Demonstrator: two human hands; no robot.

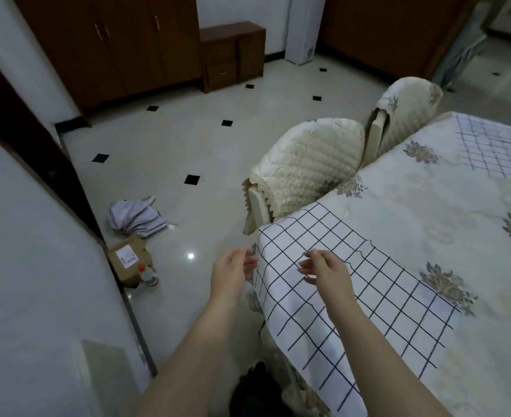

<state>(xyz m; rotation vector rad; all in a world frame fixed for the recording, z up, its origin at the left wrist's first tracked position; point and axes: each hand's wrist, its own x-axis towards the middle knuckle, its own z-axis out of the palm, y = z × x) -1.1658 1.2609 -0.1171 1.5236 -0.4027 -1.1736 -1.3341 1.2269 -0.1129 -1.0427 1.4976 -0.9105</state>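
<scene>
A white cloth with a black grid (353, 281) lies over the near corner of a table covered by a cream floral tablecloth (428, 206), and hangs down its edge. My left hand (233, 272) hovers just left of the cloth's hanging corner, fingers loosely curled and holding nothing. My right hand (323, 269) hovers over the grid cloth with fingers relaxed and empty. A second grid cloth (497, 145) lies at the table's far right.
Two chairs with quilted cream covers (308, 164) (407, 109) stand against the table's left side. On the tiled floor lie a bundled grey cloth (136, 218), a cardboard box (127, 260) and a small bottle (149, 275). A wall (37, 266) is close on my left; brown cabinets (127, 46) stand at the back.
</scene>
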